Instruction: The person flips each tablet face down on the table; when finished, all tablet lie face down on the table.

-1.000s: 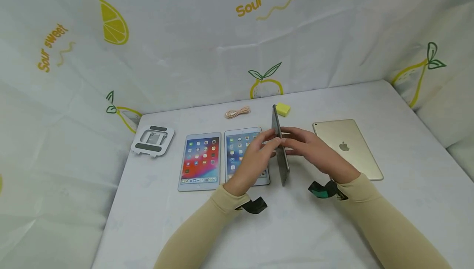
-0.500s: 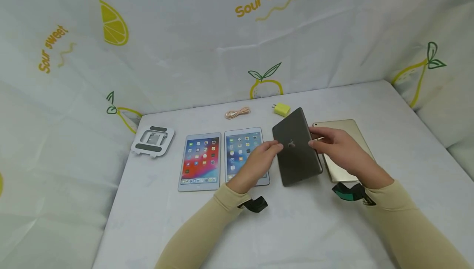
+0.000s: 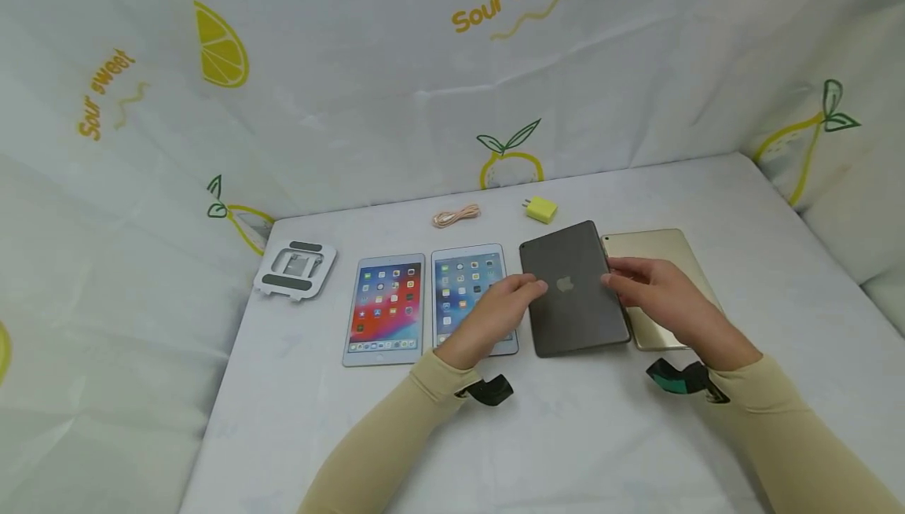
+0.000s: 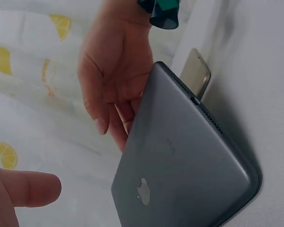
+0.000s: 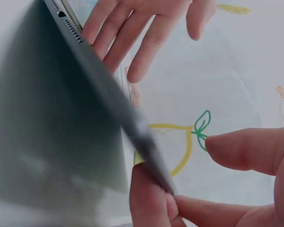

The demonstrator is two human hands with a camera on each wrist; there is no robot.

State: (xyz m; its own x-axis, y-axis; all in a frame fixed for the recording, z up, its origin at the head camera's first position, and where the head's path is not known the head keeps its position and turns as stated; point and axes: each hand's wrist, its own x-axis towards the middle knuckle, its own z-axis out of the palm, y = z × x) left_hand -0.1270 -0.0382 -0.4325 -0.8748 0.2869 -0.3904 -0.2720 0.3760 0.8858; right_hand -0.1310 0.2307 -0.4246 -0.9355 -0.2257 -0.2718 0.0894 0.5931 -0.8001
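Note:
A dark grey tablet (image 3: 576, 310) is tilted back-up over the table, its right edge raised. My right hand (image 3: 661, 294) holds that raised edge with its fingers (image 5: 149, 191), some tucked beneath; the right wrist view shows the thumb clear of the tablet. At the opposite edge is my left hand (image 3: 495, 310), fingers extended and thumb (image 4: 38, 187) apart from the tablet's back. Partly behind the right hand lies a gold tablet (image 3: 654, 247), also back-up. Left of the grey tablet, a second lit tablet (image 3: 463, 270) is partly covered by my left hand.
Farther left lies another lit tablet (image 3: 385, 310) with a red and blue screen. A white folding stand (image 3: 290, 282) is near the table's left edge. Toward the back are a coiled pink cable (image 3: 456, 216) and a yellow charger plug (image 3: 541, 210).
The grey tablet has turned from standing on edge to leaning low, back-up, its upper edge swung right and down. My right hand has moved right with it; my left hand has barely shifted.

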